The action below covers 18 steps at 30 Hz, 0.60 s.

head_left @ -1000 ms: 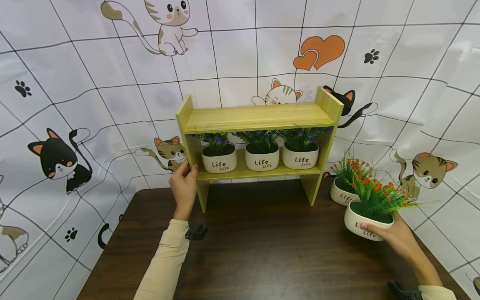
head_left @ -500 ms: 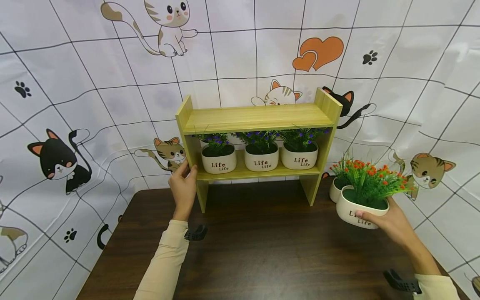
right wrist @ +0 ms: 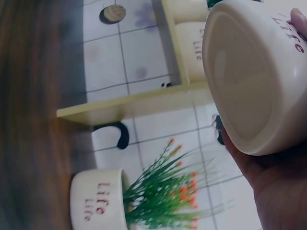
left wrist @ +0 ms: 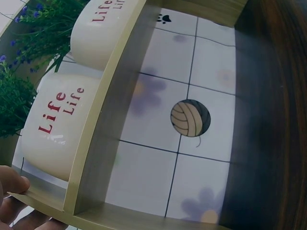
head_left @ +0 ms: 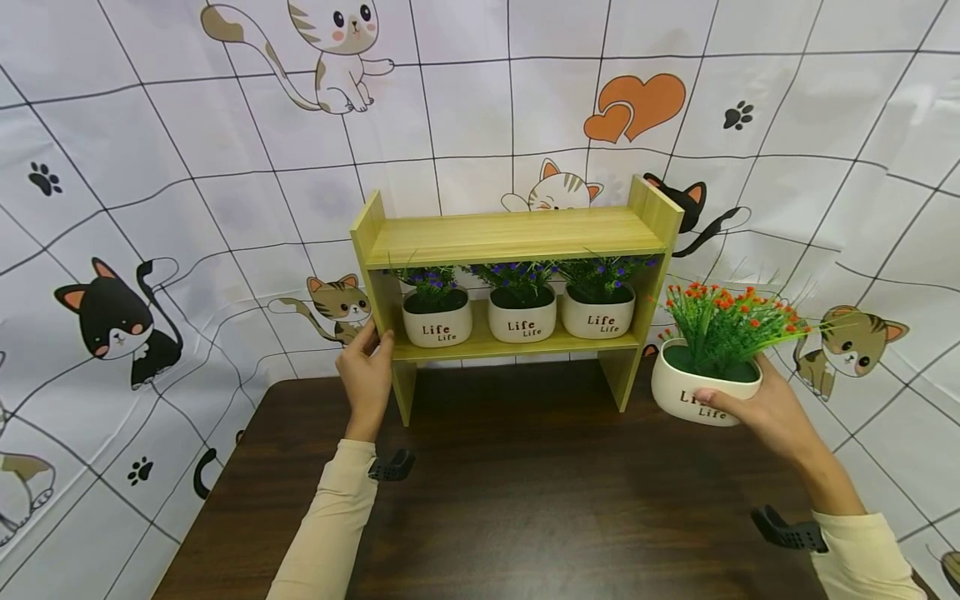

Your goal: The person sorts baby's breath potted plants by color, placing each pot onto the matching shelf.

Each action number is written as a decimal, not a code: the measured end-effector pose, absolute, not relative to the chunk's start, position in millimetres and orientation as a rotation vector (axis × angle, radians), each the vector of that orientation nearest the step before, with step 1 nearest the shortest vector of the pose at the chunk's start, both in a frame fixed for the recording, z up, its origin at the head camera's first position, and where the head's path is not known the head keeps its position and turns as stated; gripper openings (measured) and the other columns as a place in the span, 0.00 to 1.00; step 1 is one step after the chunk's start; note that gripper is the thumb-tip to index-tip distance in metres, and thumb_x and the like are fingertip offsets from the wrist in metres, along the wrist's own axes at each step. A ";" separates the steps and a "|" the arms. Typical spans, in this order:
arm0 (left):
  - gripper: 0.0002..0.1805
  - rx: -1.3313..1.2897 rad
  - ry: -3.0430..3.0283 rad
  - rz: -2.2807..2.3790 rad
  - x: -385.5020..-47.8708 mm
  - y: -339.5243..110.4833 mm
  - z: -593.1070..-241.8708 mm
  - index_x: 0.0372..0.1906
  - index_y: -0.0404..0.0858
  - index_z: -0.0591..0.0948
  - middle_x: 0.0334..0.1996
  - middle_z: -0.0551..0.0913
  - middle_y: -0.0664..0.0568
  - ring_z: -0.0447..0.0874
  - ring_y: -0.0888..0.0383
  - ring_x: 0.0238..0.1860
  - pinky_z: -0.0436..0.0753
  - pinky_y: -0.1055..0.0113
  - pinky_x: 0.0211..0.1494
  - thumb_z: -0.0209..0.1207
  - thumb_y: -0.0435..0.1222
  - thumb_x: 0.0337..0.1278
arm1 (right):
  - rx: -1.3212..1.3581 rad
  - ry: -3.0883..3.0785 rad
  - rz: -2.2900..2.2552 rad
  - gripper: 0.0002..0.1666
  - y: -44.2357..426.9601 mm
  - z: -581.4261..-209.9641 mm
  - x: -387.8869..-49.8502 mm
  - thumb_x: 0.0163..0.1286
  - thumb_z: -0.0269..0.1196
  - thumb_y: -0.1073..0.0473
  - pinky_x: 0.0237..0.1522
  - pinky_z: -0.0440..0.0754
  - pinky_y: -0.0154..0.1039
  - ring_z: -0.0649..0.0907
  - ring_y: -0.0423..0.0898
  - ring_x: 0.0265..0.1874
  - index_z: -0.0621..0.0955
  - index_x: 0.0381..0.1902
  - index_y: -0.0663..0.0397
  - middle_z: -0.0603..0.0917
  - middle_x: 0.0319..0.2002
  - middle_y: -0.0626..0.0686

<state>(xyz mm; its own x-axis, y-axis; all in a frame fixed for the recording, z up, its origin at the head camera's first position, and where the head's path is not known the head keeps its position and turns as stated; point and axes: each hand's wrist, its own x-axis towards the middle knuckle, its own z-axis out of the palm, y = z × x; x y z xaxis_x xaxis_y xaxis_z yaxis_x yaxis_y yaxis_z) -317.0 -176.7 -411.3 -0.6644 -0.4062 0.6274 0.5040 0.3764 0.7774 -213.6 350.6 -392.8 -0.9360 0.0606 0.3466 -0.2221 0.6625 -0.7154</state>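
Observation:
My right hand (head_left: 780, 417) grips a white "Life" flower pot (head_left: 705, 396) with orange flowers, thumb across its front, to the right of the wooden shelf (head_left: 517, 237). In the right wrist view the underside of this held pot (right wrist: 244, 86) shows, lifted off the table. A second orange-flowered pot (right wrist: 98, 199) stands on the table there; the held one hides it in the head view. My left hand (head_left: 366, 375) pinches the shelf's left side panel, with the thumb (left wrist: 14, 182) on the wood in the left wrist view.
Three white pots with purple flowers, a left pot (head_left: 438, 321), a middle pot (head_left: 522, 317) and a right pot (head_left: 598, 312), stand on the shelf's lower board. The dark wooden table (head_left: 510, 500) meets a cat-patterned wall covering (head_left: 465, 108) behind and at both sides.
My right hand has carried the orange-flowered pot up and to the left, towards the shelf, covering the second pot behind it. My left hand has stayed on the side panel.

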 end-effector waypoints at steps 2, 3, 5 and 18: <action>0.20 -0.085 -1.821 -1.406 -317.0 -177.0 -411.3 0.63 0.34 0.86 0.51 0.90 0.33 0.92 0.38 0.52 0.78 0.88 0.45 0.66 0.25 0.68 | 0.137 -2.537 1.164 0.50 346.1 -387.2 -215.4 0.64 0.77 0.55 0.42 0.73 0.24 0.78 0.28 0.37 0.65 0.77 0.63 0.81 0.42 0.37; 0.20 -0.084 -1.821 -1.409 -316.8 -177.2 -411.2 0.63 0.34 0.86 0.51 0.90 0.33 0.92 0.38 0.52 0.78 0.88 0.45 0.66 0.25 0.68 | 0.145 -2.535 1.172 0.50 344.0 -384.3 -216.4 0.64 0.77 0.55 0.42 0.73 0.24 0.79 0.28 0.37 0.65 0.77 0.63 0.81 0.41 0.36; 0.20 -0.082 -1.818 -1.414 -316.9 -177.1 -411.1 0.63 0.34 0.86 0.51 0.90 0.32 0.92 0.38 0.53 0.78 0.88 0.45 0.65 0.24 0.68 | 0.172 -2.520 1.193 0.49 339.7 -378.7 -218.1 0.64 0.77 0.56 0.42 0.74 0.23 0.79 0.28 0.37 0.66 0.77 0.63 0.82 0.40 0.34; 0.20 -0.075 -1.828 -1.390 -316.0 -175.6 -410.3 0.63 0.32 0.86 0.49 0.90 0.31 0.92 0.37 0.52 0.77 0.89 0.44 0.66 0.24 0.67 | 0.344 -2.388 1.289 0.49 307.2 -345.4 -229.1 0.65 0.75 0.61 0.42 0.79 0.23 0.84 0.30 0.40 0.66 0.80 0.56 0.83 0.45 0.29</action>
